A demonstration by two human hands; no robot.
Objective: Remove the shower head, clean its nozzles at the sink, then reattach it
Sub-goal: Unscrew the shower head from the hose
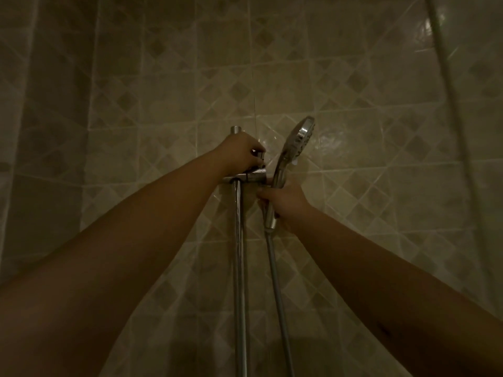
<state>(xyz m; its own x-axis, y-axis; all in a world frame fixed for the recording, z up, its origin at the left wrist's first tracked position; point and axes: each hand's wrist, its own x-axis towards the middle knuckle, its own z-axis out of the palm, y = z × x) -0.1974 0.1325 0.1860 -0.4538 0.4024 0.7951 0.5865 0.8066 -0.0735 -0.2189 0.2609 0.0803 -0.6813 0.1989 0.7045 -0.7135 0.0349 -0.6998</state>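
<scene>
Item, as I see it: shower head [298,140] upright beside chrome rail [239,240], my right hand [283,204] clamped on its handle, left hand [241,151] gripping the slider bracket [249,176], hands apart.

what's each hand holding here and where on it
The right hand grips the shower head by its handle, just above the hose. The left hand grasps the slider bracket on the rail.
</scene>
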